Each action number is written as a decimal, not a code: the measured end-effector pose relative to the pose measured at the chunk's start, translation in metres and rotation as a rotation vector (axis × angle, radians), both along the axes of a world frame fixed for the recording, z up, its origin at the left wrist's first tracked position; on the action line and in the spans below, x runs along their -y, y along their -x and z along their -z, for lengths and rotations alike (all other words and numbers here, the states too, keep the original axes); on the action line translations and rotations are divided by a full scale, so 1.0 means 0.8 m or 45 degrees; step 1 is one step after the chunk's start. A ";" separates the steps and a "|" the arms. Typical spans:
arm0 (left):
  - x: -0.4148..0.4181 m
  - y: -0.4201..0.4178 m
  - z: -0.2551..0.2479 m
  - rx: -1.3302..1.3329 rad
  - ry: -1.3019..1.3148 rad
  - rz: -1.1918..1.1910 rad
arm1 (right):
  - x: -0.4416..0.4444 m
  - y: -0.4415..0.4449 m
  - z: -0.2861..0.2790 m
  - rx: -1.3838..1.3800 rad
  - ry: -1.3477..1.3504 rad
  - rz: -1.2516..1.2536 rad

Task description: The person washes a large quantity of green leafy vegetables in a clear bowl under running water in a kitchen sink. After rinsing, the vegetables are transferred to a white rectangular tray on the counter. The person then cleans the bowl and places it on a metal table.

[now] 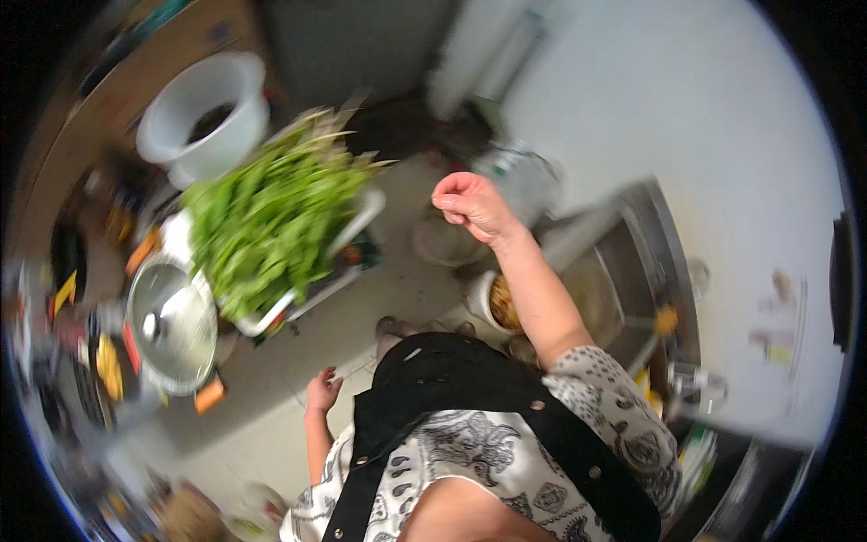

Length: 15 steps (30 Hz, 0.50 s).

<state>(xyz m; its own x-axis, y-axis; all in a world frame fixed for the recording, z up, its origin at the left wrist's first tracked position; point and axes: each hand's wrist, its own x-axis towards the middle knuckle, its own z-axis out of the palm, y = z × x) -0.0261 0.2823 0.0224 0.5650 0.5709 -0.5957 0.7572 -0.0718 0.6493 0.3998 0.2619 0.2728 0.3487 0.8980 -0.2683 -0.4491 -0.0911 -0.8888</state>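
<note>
My right hand (471,204) is stretched out ahead of me with its fingers curled in and the thumb against them. Nothing shows between those fingers. Below its forearm a white tub (482,298) of yellowish food pieces stands beside the sink, partly hidden by the arm. My left hand (324,391) hangs low at my side, fingers apart and holding nothing. Ahead and to the left, a big heap of leafy greens (271,223) with pale stems is piled on a white tray (369,210). Blur softens most of the surroundings.
A metal bowl (173,325) sits left of the greens, with a white plastic tub (203,122) behind them. On the right is a stainless steel sink (643,237) against a pale wall. Clear plastic (518,173) stands beyond my right hand. Bags (189,511) lie on the floor (223,454) at lower left.
</note>
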 end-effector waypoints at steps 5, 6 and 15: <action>-0.007 -0.052 0.070 0.065 0.240 -0.025 | 0.239 -0.130 0.067 0.468 0.524 0.802; -0.013 -0.066 0.082 0.065 0.244 0.073 | 0.308 -0.148 0.089 0.534 0.645 1.012; -0.005 -0.149 0.150 0.142 0.020 0.457 | 0.725 -0.183 0.304 0.231 1.379 1.565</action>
